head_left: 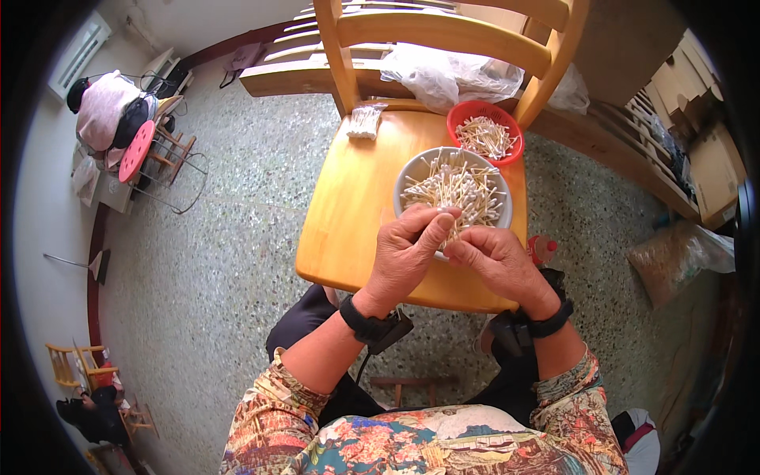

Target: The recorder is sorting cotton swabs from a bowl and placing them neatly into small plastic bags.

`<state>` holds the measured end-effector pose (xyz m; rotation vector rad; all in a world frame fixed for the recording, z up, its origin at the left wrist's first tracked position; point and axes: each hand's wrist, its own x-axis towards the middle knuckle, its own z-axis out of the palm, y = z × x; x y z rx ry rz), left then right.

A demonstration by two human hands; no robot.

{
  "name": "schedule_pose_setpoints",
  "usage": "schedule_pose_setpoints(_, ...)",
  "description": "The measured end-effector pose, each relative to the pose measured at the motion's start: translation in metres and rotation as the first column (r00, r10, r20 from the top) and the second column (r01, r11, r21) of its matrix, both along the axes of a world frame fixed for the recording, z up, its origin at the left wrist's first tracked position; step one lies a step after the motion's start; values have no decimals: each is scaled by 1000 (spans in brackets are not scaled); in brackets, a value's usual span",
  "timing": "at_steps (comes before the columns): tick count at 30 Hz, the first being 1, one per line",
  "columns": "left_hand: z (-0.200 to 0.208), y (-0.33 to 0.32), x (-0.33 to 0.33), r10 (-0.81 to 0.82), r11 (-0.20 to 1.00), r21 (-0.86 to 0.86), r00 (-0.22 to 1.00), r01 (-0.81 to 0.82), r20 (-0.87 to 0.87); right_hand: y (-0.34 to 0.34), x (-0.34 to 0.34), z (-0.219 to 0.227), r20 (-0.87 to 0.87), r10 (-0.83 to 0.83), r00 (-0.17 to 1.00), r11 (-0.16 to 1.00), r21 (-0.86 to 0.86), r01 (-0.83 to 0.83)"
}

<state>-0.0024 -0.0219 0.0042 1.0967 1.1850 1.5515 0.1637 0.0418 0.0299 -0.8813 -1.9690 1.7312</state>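
Both my hands are together over the near edge of a white bowl (401,184) heaped with loose cotton swabs (453,184). My left hand (408,249) has its fingers curled and its thumb pressed on a few swabs whose tips show at the fingertips. Close beside it, my right hand (499,261) pinches at the same swabs; its fingertips partly hide them. Behind the bowl, a red plastic basket (518,148) holds more swabs. A packed bundle of swabs (366,122) lies at the far left of the wooden chair seat (348,206).
The chair's backrest (443,32) rises behind the seat, with clear plastic bags (451,71) beyond it. A bottle with a red part (541,248) stands right of the chair. Farther right are a filled plastic bag (673,257) and cardboard boxes (712,170). A pink round stool (137,150) is far left.
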Motion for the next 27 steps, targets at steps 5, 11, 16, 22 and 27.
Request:
schedule_pose_setpoints(5,5,-2,-5,-48,998,-30,976,55,212,1,0,1,-182,-283,942,955,-142,259)
schedule_pose_setpoints(11,-5,-4,-1,-252,963,-32,938,266,237,-1,-1,0,-386,-302,872,947,-20,320)
schedule_pose_setpoints(16,-5,-1,5,-258,966,48,945,254,199,4,-1,-1,-379,-178,908,896,320,309)
schedule_pose_setpoints(22,-12,-6,4,-280,960,34,960,279,15,5,4,10,-273,-87,958,839,499,218)
schedule_pose_setpoints(27,-12,-5,-2,-279,960,-3,955,281,102,19,10,-2,-244,-385,890,793,405,455)
